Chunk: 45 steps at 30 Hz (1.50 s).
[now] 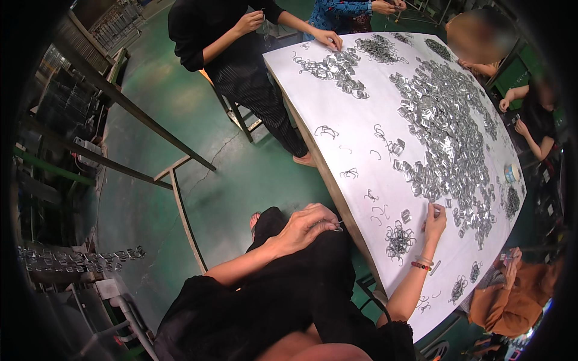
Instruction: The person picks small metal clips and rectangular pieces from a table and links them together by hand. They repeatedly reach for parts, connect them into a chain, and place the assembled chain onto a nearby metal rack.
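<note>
My left hand (306, 228) is over my lap, just off the table's near edge. Its thumb and fingers pinch a small shiny metal piece (339, 227), mostly covered by the fingertips. Out over the white tabletop (355, 144), my right hand (435, 220) touches down at the near side of a large heap of small silver buckle-like metal pieces (442, 129). Its fingers are curled together, and what they may hold is hidden. One loose metal piece (406, 216) lies left of that hand, above a small pile of curved wire hooks (399, 242).
Loose hooks (349, 173) are scattered along the table's left side. A small tub (512, 173) stands at the far right edge. Several people sit or stand around the table, one in dark clothes (226, 36) at the far left. A metal frame (180, 198) stands on the green floor to my left.
</note>
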Each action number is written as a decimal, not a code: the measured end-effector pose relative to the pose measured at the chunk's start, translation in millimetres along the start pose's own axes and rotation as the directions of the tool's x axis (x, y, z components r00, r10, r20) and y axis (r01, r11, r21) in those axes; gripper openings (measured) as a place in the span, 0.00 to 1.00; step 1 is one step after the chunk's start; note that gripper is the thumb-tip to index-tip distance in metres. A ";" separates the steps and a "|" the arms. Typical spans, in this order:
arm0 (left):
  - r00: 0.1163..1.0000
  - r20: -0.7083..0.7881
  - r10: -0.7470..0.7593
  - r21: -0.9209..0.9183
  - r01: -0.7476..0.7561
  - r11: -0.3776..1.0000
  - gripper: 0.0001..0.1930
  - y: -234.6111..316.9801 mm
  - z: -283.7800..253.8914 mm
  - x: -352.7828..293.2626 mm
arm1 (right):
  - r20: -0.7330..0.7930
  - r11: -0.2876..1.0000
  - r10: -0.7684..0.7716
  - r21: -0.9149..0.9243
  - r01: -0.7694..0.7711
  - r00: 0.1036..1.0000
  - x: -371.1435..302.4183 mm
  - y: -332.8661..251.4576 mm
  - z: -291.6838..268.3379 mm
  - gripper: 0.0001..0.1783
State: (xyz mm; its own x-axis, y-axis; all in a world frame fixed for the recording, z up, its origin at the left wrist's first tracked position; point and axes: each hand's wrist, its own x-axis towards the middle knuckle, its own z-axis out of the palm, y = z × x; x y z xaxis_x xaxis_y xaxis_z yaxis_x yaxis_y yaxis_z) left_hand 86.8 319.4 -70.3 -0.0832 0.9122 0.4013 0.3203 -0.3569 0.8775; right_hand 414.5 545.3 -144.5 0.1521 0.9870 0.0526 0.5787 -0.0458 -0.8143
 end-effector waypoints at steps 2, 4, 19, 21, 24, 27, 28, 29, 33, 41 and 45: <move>0.998 -0.006 0.064 0.006 -0.064 0.998 0.05 0.7 0.3 2.1 | -0.013 0.964 -0.208 -0.169 0.203 0.978 1.7 23.8 5.0 0.17; 0.997 -0.071 0.037 0.028 -0.035 0.999 0.05 8.5 -4.7 -2.8 | 0.091 0.915 -0.338 -0.201 0.350 0.937 -16.2 -22.2 4.8 0.16; 0.985 -0.155 0.072 -0.069 -0.083 0.994 0.07 3.2 -3.7 -21.5 | 0.449 0.682 -0.447 -0.389 0.619 0.774 -33.5 -21.2 12.2 0.13; 0.984 -0.178 -0.004 -0.134 -0.020 0.991 0.07 1.1 -2.8 -29.6 | 0.437 0.697 -0.379 -0.445 0.562 0.816 -30.6 -37.0 18.0 0.12; 0.986 -0.169 -0.004 -0.192 -0.029 0.981 0.07 -2.0 1.2 -33.1 | 0.255 0.877 -0.376 -0.211 0.431 0.891 -32.3 -58.6 28.0 0.11; 0.989 -0.149 0.013 -0.150 -0.036 0.988 0.07 -7.8 1.6 -36.9 | 0.430 0.924 -0.272 0.366 0.109 0.861 -90.2 -119.8 33.2 0.16; 0.988 -0.154 -0.015 -0.194 -0.016 0.981 0.07 -10.4 3.8 -37.5 | 0.497 0.841 -0.340 0.541 0.022 0.798 -107.8 -123.0 45.6 0.16; 0.987 -0.154 -0.052 -0.202 0.020 0.979 0.06 -12.5 3.9 -37.1 | 0.484 0.769 -0.412 0.639 0.010 0.772 -134.1 -141.8 48.2 0.15; 0.983 -0.132 -0.128 -0.222 0.096 0.970 0.02 -10.7 2.6 -31.3 | 0.462 0.759 -0.553 0.622 0.191 0.693 -186.8 -176.4 53.6 0.18; 0.960 -0.084 -0.269 -0.075 0.263 0.962 0.07 -14.9 2.0 -24.8 | 0.377 0.747 -0.558 0.616 0.250 0.739 -182.0 -165.8 58.8 0.12; 0.940 -0.081 -0.331 -0.122 0.320 0.939 0.06 -33.0 -0.9 -32.1 | 0.326 0.712 -0.597 0.636 0.297 0.733 -178.6 -160.6 72.0 0.12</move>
State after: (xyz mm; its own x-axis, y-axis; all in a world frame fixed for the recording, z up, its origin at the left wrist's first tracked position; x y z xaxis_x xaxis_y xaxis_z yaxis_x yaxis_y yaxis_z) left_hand 78.1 301.7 -111.9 -0.2603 0.9595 0.1080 0.1595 -0.0676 0.9849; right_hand 236.7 387.5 -64.8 -0.4958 0.8007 0.3363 -0.0528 0.3587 -0.9319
